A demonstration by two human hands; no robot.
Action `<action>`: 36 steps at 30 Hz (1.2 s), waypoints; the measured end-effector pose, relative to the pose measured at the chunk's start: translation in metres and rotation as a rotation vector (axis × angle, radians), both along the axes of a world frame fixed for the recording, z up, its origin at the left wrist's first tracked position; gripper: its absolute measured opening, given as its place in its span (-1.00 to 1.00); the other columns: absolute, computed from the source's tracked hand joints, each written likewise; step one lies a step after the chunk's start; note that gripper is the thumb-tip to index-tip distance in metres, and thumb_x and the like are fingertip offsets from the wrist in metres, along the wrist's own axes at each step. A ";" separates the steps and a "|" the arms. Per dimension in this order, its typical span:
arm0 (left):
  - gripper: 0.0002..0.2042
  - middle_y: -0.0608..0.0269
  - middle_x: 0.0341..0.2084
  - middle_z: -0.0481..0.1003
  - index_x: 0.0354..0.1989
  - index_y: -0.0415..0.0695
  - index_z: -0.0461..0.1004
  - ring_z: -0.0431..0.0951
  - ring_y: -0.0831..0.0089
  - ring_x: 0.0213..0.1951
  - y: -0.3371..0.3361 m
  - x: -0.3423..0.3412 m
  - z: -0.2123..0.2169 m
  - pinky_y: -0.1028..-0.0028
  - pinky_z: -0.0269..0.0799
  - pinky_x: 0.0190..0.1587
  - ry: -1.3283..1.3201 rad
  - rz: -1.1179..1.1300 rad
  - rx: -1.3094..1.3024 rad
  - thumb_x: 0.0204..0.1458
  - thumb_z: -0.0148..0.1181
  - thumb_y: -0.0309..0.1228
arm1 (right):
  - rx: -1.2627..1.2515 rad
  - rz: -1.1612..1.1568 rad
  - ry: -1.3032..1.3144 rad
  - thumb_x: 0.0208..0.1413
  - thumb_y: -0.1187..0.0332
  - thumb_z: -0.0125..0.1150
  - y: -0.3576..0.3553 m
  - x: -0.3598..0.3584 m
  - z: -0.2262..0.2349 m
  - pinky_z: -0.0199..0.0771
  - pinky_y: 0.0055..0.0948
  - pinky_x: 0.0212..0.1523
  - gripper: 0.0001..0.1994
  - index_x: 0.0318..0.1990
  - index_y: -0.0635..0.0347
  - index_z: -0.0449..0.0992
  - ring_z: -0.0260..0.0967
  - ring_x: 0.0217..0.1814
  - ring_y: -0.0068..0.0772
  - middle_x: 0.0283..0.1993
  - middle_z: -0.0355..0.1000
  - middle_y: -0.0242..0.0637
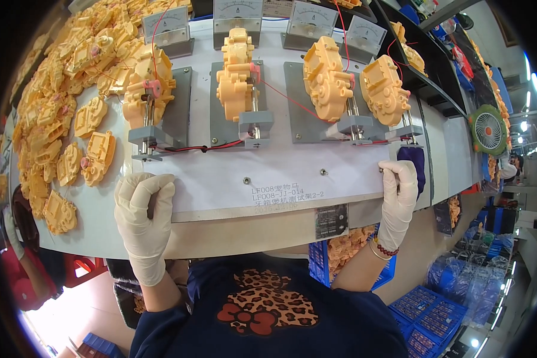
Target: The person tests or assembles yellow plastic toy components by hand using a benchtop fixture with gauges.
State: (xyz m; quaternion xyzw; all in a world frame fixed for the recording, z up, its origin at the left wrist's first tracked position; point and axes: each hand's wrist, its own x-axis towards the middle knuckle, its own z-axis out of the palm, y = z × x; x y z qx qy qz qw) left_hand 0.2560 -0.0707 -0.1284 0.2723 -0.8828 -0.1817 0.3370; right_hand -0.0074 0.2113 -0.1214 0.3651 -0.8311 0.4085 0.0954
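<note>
Dark shirt (346, 325) up front. Left hand (143, 206) and right hand (398, 197) (both white-gloved) curl narrow over the table (221, 240), contents unclear; yellow plastic parts (327, 80) sit on grey stands (200, 110) beyond.

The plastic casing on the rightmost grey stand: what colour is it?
Light orange-yellow. The casing shows in the head view, the only one.

Four yellow moulded housings (327, 79) are sitting apart in a row before you, across the frame's upper middle.
</note>
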 end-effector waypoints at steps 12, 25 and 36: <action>-0.86 0.23 -0.42 0.47 -0.40 -0.16 0.51 0.45 0.22 -0.31 -0.003 0.002 0.003 0.35 0.37 -0.18 -0.034 -0.019 0.068 -0.11 0.37 -0.50 | -0.009 -0.005 0.055 0.15 0.51 0.24 0.001 -0.005 -0.007 0.17 -0.58 -0.37 -0.97 -0.31 0.25 0.52 0.21 -0.39 -0.54 -0.37 0.32 -0.40; -0.92 0.24 -0.43 0.46 -0.33 -0.22 0.53 0.44 0.36 -0.36 -0.002 -0.005 0.017 0.47 0.37 -0.25 -0.122 0.005 0.227 0.01 0.29 -0.57 | -0.076 -0.101 -0.306 0.10 0.49 0.30 -0.001 -0.005 0.004 0.21 -0.64 -0.41 -0.89 -0.22 0.25 0.56 0.22 -0.45 -0.68 -0.39 0.39 -0.44; -0.88 0.20 -0.43 0.53 -0.32 -0.09 0.59 0.51 0.15 -0.30 0.051 -0.068 0.021 0.27 0.44 -0.24 -0.112 -0.230 0.153 -0.04 0.32 -0.39 | 0.062 0.335 -0.030 0.01 0.42 0.35 -0.063 0.043 0.024 0.40 -0.23 -0.22 -0.84 -0.24 0.15 0.54 0.42 -0.24 -0.13 -0.37 0.44 -0.23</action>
